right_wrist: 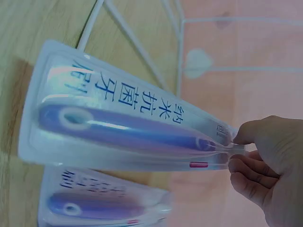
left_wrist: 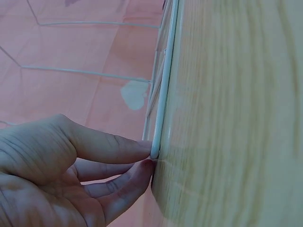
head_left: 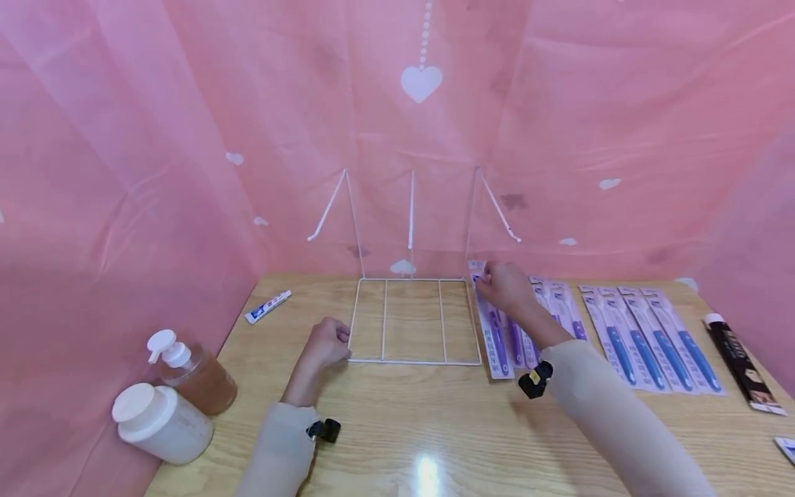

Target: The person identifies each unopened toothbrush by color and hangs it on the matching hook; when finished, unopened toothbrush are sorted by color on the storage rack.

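A white wire rack (head_left: 414, 362) stands at the back of the table, with three prongs slanting forward from its uprights. Its front left corner is held by my left hand (head_left: 326, 344); the left wrist view shows thumb and fingers pinching the white wire (left_wrist: 163, 101). Beside the rack's right edge, my right hand (head_left: 508, 290) pinches the upper end of a packaged purple toothbrush (head_left: 495, 338). In the right wrist view this clear pack (right_wrist: 128, 132) is tilted, its handle end nearest the camera. Another purple toothbrush pack (right_wrist: 94, 203) lies below it.
Several purple packs (head_left: 568, 310) and several blue toothbrush packs (head_left: 642, 345) lie in a row to the right, beside a black tube (head_left: 742, 362). At left are a small toothpaste tube (head_left: 268, 307), an amber pump bottle (head_left: 201, 379) and a white jar (head_left: 168, 424). Pink curtain (head_left: 422, 138) hangs behind.
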The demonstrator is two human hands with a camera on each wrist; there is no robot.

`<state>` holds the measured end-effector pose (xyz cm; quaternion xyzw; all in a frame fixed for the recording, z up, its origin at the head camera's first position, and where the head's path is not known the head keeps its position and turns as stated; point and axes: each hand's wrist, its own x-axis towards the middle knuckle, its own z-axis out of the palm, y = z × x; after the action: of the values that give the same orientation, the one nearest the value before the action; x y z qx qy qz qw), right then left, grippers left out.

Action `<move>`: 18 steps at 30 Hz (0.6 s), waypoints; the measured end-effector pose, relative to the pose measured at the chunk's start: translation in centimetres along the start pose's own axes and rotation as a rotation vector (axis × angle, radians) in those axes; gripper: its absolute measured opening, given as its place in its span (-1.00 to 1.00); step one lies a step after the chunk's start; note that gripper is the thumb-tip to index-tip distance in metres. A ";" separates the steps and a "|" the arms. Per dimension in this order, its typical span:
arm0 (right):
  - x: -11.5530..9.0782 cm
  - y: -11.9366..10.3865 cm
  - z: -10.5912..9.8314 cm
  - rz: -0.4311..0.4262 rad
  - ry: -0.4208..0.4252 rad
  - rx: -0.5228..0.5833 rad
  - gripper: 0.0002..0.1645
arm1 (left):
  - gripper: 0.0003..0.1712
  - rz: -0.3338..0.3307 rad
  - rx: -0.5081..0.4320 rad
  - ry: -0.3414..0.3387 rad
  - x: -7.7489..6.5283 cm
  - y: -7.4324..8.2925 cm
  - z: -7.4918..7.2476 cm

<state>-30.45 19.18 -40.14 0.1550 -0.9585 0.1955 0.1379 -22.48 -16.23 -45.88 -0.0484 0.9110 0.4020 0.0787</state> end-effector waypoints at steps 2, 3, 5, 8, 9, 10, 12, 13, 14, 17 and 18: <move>-0.5 -0.9 -0.9 -0.035 0.050 0.005 -0.81 | -0.54 0.005 0.000 -0.002 0.0 -0.1 0.0; -0.8 -1.4 -1.3 -0.051 0.072 0.018 -0.81 | -0.54 0.009 0.001 -0.002 0.0 -0.1 0.0; -1.3 -2.3 -2.1 -0.085 0.111 0.033 -0.84 | -0.54 0.015 0.000 0.000 0.0 -0.3 -0.1; -2.2 -3.8 -3.1 -0.127 0.164 0.035 -0.89 | -0.55 0.024 -0.001 0.001 -0.1 -0.4 -0.2; -2.5 -4.3 -3.5 -0.145 0.179 0.027 -0.90 | -0.55 0.027 -0.001 0.000 -0.1 -0.4 -0.2; -2.8 -4.7 -3.9 -0.168 0.194 0.014 -0.90 | -0.56 0.026 -0.006 -0.001 -0.1 -0.4 -0.2; -3.5 -5.6 -4.6 -0.220 0.226 -0.017 -0.89 | -0.56 0.028 -0.009 -0.003 -0.2 -0.4 -0.2; -3.9 -6.0 -5.0 -0.250 0.244 -0.033 -0.88 | -0.56 0.029 -0.009 -0.005 -0.1 -0.4 -0.2; -4.2 -6.3 -5.3 -0.277 0.262 -0.049 -0.87 | -0.56 0.030 -0.009 -0.005 -0.2 -0.3 -0.2; -5.0 -7.3 -6.1 -0.327 0.316 -0.056 -0.86 | -0.55 0.032 -0.005 -0.003 -0.2 -0.3 -0.2; -5.2 -7.6 -6.4 -0.341 0.335 -0.051 -0.87 | -0.55 0.034 -0.004 -0.003 -0.2 -0.2 -0.2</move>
<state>-21.70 16.43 -33.65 0.2766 -0.8868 0.1681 0.3299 -22.24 -16.51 -45.90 -0.0325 0.9108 0.4050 0.0734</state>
